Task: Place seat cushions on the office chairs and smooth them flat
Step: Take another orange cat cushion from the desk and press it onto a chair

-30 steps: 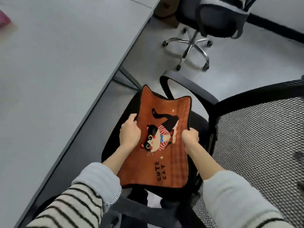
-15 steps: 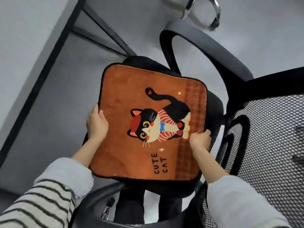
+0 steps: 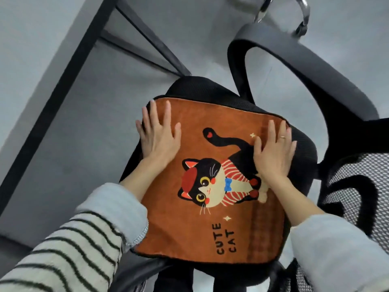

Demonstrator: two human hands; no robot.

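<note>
On the black mesh seat [image 3: 303, 144], left hand [image 3: 159, 137] and right hand [image 3: 273, 152] press spread-flat on plush square cushion [image 3: 189, 232]

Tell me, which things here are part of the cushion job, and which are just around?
Part of the job: orange cat cushion, black chair seat, left hand and right hand, both flat on it.
Just around: desk frame, another chair's chrome base.

My left sleeve [image 3: 69, 245] is cream with thin dark stripes, and it ends in a plain pale blue-grey cuff [image 3: 117, 209] with a stitched hem. My right sleeve [image 3: 341, 256] shows the same pale blue-grey cloth, plain where it is in view. On my right hand [image 3: 273, 152] I wear a thin gold ring [image 3: 282, 137]. My left hand [image 3: 157, 133] is bare.
</note>
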